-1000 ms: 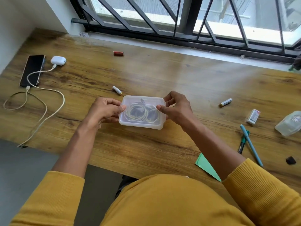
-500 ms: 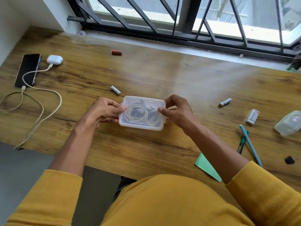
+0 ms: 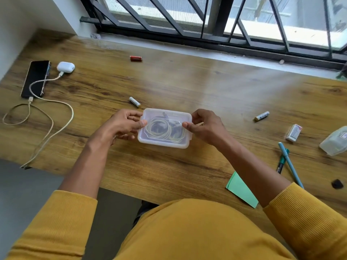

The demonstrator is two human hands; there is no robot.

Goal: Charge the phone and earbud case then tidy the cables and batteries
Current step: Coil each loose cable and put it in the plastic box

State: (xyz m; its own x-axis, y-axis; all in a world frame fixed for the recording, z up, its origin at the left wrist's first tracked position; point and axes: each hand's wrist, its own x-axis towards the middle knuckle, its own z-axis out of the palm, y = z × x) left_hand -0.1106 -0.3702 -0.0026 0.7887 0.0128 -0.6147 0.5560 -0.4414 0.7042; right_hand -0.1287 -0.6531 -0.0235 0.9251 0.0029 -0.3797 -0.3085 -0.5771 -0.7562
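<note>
Fingers of left hand [image 3: 122,124] and right hand [image 3: 204,124] pinch lidded box [image 3: 165,128] ends, thumbs on top; coiled cable [image 3: 159,131] inside, blurred through lid. Wooden desk [image 3: 187,87]: batteries [image 3: 134,101] scattered; far left, phone [image 3: 36,77] and earbud case [image 3: 65,67] plugged in. Window [image 3: 216,19] behind.

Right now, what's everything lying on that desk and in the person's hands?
plastic box: one, clear, lid on, desk centre, held at both ends
coiled cable: pale, inside the box
phone: one, black, far left
earbud case: one, white, beside the phone
charging cables: two, white, plugged into phone and case
batteries: three; red near the window, white left of the box, white right
small carton: one, white, right
clear pouch: one, right edge
pens: two, teal and dark
green paper: one, near edge
left hand: grips the box
right hand: grips the box
</note>
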